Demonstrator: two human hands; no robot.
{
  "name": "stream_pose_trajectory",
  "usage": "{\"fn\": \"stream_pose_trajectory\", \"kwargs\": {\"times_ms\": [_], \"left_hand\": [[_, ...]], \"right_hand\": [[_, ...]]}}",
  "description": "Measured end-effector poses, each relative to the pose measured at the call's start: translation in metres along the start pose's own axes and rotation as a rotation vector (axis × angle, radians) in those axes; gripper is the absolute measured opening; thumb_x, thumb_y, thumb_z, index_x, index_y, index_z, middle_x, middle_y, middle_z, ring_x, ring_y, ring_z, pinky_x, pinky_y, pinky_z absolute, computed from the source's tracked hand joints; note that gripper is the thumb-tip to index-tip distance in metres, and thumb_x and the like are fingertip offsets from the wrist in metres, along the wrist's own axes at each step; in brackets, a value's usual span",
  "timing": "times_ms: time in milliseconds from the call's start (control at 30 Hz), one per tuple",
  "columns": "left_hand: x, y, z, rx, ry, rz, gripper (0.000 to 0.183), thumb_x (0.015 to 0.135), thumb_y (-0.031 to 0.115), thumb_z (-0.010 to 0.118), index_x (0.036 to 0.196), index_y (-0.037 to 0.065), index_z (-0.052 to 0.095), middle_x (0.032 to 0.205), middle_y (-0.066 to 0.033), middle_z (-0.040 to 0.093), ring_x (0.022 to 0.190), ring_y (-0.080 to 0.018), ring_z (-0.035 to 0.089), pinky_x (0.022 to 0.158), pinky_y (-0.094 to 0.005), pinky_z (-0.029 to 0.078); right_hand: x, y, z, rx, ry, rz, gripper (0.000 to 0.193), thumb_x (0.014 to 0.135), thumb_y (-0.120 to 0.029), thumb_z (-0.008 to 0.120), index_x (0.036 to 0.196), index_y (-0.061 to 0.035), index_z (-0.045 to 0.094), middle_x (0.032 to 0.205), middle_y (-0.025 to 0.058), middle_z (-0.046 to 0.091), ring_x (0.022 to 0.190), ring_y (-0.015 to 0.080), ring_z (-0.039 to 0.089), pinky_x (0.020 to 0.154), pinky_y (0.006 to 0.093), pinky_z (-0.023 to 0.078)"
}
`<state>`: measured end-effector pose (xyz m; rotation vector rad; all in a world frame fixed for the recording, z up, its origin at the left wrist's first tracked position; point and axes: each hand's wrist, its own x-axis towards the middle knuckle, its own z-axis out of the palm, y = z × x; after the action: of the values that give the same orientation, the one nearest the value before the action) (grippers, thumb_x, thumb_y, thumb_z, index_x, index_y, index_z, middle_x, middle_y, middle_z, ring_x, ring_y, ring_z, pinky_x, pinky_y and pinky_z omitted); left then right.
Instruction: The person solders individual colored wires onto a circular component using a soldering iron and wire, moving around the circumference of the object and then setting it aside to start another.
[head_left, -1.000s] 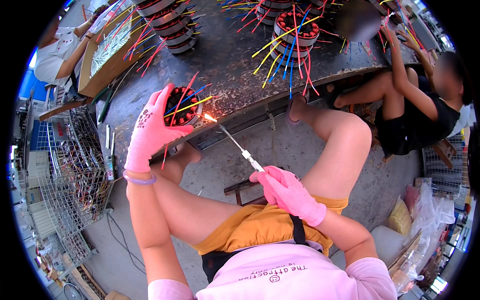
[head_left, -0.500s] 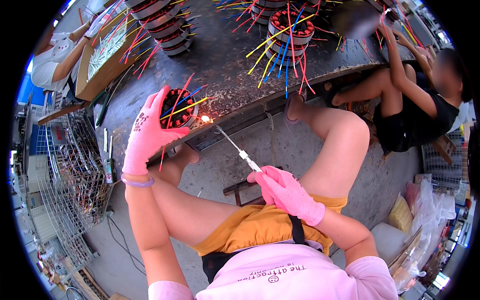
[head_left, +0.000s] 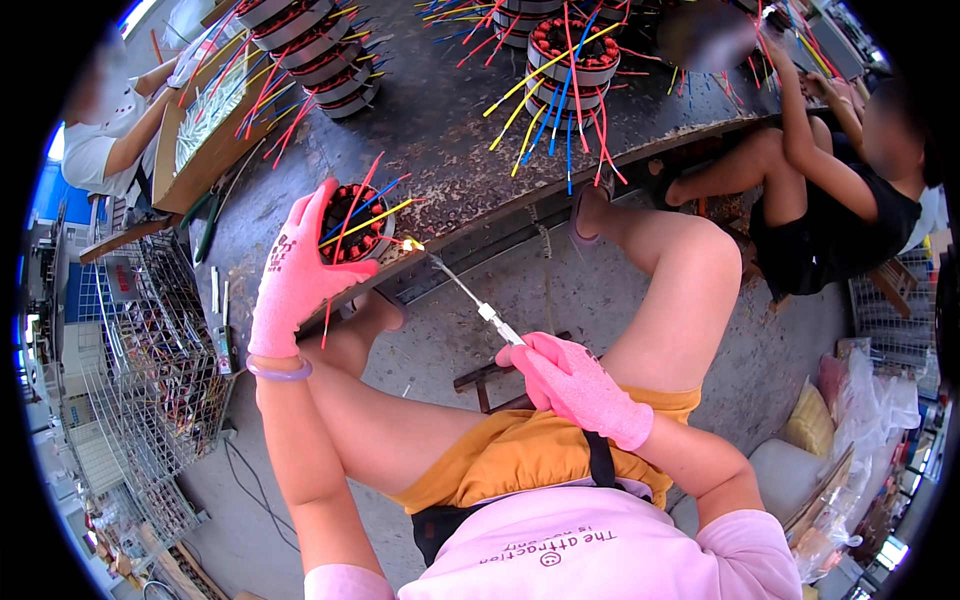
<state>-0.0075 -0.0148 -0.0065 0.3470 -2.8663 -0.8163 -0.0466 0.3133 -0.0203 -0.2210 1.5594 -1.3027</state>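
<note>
My left hand (head_left: 292, 262), in a pink glove, is wrapped round a motor stator (head_left: 372, 243) with red windings at the table's edge. Red, blue and yellow wires stick out of the stator. My right hand (head_left: 575, 385), also gloved in pink, grips a slim torch-like tool (head_left: 490, 312) with a white handle and a thin metal shaft. Its tip points up and left at a wire end (head_left: 412, 244) beside the stator, where a small bright yellow glow shows. A slight gap lies between tip and glow. The fingers' undersides are hidden.
Stacked stators (head_left: 320, 60) and another upright stator (head_left: 572, 75) with long wires stand on the dark worn table (head_left: 430, 150). A cardboard box (head_left: 205, 130) of white sticks is at the left. Wire racks (head_left: 150, 350) stand lower left. Co-workers (head_left: 840, 190) sit at the far right and far left.
The glow at the wire end has gone from orange and larger to smaller and yellow. Both hands keep their grips, with hardly any shift against the stator.
</note>
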Motion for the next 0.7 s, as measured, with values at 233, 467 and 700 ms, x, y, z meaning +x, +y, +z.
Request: {"fn": "stream_pose_trajectory", "kwargs": {"times_ms": [233, 467, 700], "left_hand": [[0.001, -0.003, 0.002, -0.02, -0.006, -0.006, 0.099, 0.061, 0.019, 0.089, 0.146, 0.001, 0.041, 0.139, -0.017, 0.05, 0.126, -0.0346, 0.053, 0.106, -0.0387, 0.044], [-0.001, -0.005, 0.002, -0.006, 0.001, 0.005, 0.1, 0.061, 0.019, 0.089, 0.147, 0.001, 0.04, 0.139, -0.0172, 0.05, 0.126, -0.0349, 0.053, 0.106, -0.0387, 0.044], [0.001, -0.004, 0.003, -0.017, 0.0, 0.009, 0.1, 0.061, 0.019, 0.089, 0.146, 0.001, 0.041, 0.139, -0.0173, 0.05, 0.125, -0.0351, 0.053, 0.106, -0.0389, 0.044]], "right_hand": [[0.0, -0.001, -0.001, -0.006, 0.0, 0.02, 0.037, 0.101, -0.039, 0.05, 0.113, -0.0068, 0.064, 0.061, 0.0004, 0.05, 0.042, 0.0057, 0.036, 0.04, 0.0235, 0.027], [-0.003, -0.009, 0.0, -0.047, 0.008, 0.018, 0.032, 0.101, -0.029, 0.047, 0.105, -0.0012, 0.062, 0.063, 0.0048, 0.05, 0.053, 0.0111, 0.049, 0.054, 0.0279, 0.041], [0.0, -0.001, 0.0, -0.012, 0.006, 0.004, 0.035, 0.101, -0.035, 0.049, 0.11, -0.0047, 0.063, 0.062, 0.0018, 0.05, 0.047, 0.0072, 0.041, 0.045, 0.0247, 0.032]]}}
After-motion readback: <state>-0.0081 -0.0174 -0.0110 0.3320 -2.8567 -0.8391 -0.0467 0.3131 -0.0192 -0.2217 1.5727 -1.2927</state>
